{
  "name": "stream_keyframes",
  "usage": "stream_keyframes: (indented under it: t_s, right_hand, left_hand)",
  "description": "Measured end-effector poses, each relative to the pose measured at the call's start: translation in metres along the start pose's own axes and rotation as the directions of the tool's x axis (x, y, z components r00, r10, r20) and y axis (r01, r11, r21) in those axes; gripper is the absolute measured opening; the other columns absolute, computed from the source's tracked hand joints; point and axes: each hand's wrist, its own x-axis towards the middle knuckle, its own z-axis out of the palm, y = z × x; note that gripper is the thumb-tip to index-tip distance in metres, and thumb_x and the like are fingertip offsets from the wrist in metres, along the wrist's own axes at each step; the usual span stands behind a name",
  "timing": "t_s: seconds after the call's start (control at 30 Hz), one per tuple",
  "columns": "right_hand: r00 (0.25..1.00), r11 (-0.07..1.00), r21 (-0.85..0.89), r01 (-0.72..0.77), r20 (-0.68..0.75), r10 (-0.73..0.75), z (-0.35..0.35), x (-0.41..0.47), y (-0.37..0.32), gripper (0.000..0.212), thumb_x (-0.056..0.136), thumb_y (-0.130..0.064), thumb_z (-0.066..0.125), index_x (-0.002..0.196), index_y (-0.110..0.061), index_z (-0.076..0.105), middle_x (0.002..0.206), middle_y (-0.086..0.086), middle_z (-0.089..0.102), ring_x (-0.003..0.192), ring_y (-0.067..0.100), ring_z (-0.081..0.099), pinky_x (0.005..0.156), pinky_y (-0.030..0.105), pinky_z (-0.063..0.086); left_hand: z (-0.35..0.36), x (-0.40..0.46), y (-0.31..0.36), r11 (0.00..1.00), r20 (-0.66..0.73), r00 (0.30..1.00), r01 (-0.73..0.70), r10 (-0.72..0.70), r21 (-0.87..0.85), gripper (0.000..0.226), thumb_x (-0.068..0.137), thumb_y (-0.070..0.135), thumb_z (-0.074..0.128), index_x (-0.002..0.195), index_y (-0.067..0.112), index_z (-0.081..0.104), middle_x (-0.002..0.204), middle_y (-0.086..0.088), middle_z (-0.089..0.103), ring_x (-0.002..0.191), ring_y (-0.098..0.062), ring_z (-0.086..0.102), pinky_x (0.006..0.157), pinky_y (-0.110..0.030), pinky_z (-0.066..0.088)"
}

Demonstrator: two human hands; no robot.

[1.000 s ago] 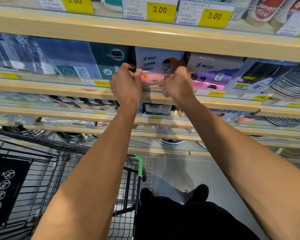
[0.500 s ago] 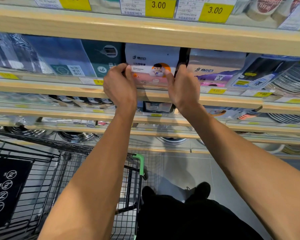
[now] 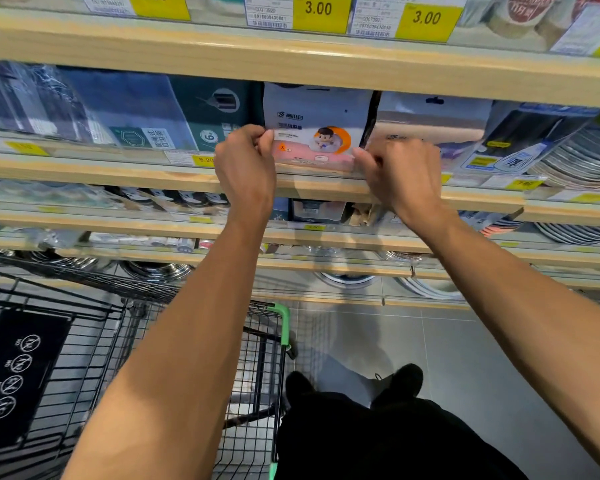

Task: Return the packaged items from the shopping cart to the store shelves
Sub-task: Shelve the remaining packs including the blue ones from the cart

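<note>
Head view: my left hand [image 3: 245, 168] and right hand [image 3: 400, 173] pinch the white-pink packet [image 3: 314, 128] by its lower corners, upright on the shelf [image 3: 118, 174]. Tags [image 3: 319, 10] above read 3.00.

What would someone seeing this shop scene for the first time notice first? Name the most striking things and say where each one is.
Two bare forearms reach up the middle of the view, the left hand and right hand gripping the two sides of a white and pink package with a cartoon child, standing on a wooden shelf. Bright yellow price tags marked 3.00 run along the top. A black wire shopping cart with a green handle sits at lower left.
</note>
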Motion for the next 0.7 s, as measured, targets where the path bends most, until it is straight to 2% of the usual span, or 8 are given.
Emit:
stream_keyframes:
  t_s: [0.1,0.17,0.23,0.33,0.5,0.7]
  right_hand:
    - [0.971,0.968,0.201,-0.149,-0.157,0.182,-0.009,-0.008,0.02,0.036,0.099,-0.041,0.044,0.094,-0.015,0.068,0.091,0.008,0.07,0.085,0.026,0.062,0.067,0.031,0.033]
    - [0.955,0.943,0.195,-0.268,-0.074,0.287,-0.01,-0.006,0.032,0.031,0.098,-0.034,0.049,0.107,-0.007,0.062,0.106,0.017,0.064,0.101,0.033,0.057,0.08,0.036,0.037]
    - [0.951,0.938,0.154,-0.309,0.039,0.307,-0.01,-0.004,0.039,0.029,0.097,-0.027,0.051,0.111,-0.002,0.058,0.112,0.023,0.059,0.109,0.037,0.053,0.086,0.04,0.037]
    - [0.963,0.941,0.203,-0.271,0.049,0.266,-0.01,-0.008,0.041,0.022,0.095,-0.019,0.055,0.109,-0.003,0.058,0.112,0.02,0.058,0.105,0.035,0.054,0.085,0.037,0.038]
    - [0.974,0.926,0.337,-0.172,-0.082,0.211,-0.004,-0.027,0.04,0.025,0.088,-0.012,0.056,0.112,-0.014,0.062,0.11,0.007,0.059,0.095,0.023,0.06,0.082,0.035,0.048]
    - [0.972,0.899,0.407,-0.164,-0.089,0.218,-0.002,-0.039,0.022,0.02,0.087,-0.014,0.055,0.105,-0.012,0.065,0.105,0.006,0.062,0.09,0.021,0.061,0.077,0.03,0.043]
  left_hand:
    - [-0.002,-0.007,-0.004,0.998,-0.008,1.0,0.026,-0.026,-0.06,0.024,0.095,0.031,0.055,0.098,0.023,0.077,0.082,0.009,0.075,0.075,-0.007,0.068,0.071,-0.023,0.052]
    - [-0.003,-0.009,-0.004,0.995,-0.013,0.999,0.03,-0.031,-0.1,0.024,0.093,0.028,0.055,0.1,0.02,0.077,0.086,0.008,0.076,0.079,-0.007,0.068,0.075,-0.023,0.054]
    - [-0.005,-0.012,-0.001,0.991,-0.022,1.0,0.014,-0.017,-0.13,0.024,0.092,0.024,0.057,0.101,0.017,0.077,0.089,0.005,0.076,0.08,-0.006,0.068,0.075,-0.018,0.051]
    - [-0.006,-0.015,0.001,0.987,-0.045,0.999,-0.009,0.001,-0.162,0.022,0.091,0.022,0.059,0.102,0.014,0.076,0.09,0.003,0.075,0.079,-0.006,0.067,0.076,-0.02,0.054]
    - [-0.002,-0.023,0.005,0.973,-0.056,0.998,-0.021,0.009,-0.229,0.015,0.089,0.018,0.06,0.093,0.012,0.073,0.081,0.004,0.071,0.073,-0.008,0.063,0.07,-0.026,0.055]
    - [0.001,-0.036,0.01,0.972,-0.016,1.0,0.008,-0.012,-0.235,0.012,0.088,0.022,0.059,0.085,0.018,0.07,0.077,0.006,0.069,0.072,-0.009,0.063,0.069,-0.03,0.053]
